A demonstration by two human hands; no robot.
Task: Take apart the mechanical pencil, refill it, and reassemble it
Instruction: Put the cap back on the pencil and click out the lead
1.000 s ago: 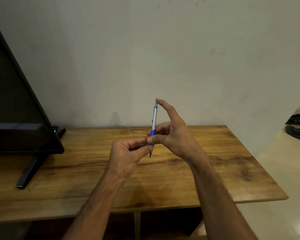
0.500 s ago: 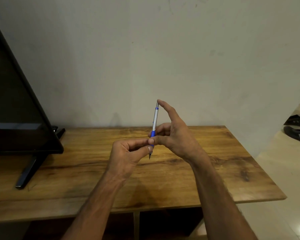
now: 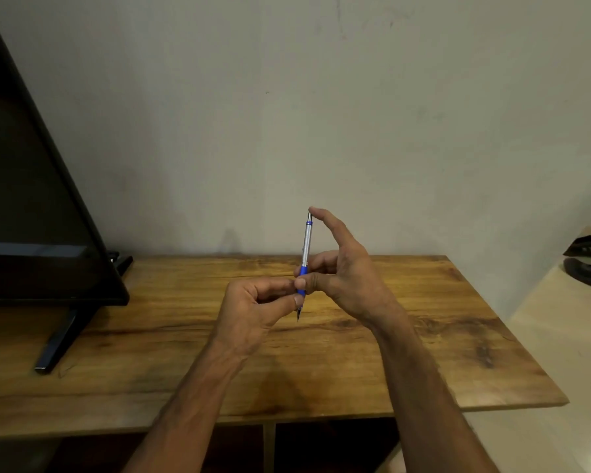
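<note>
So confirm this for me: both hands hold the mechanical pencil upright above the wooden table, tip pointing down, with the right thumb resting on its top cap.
One detail is wrong. In the head view it is the right index finger, not the thumb, that rests on the top cap of the mechanical pencil. The rest stands: the left hand and right hand hold it upright above the wooden table, tip down.

A wooden table (image 3: 423,336) stands against a plain wall (image 3: 355,114), pale floor (image 3: 560,336) beside.
</note>
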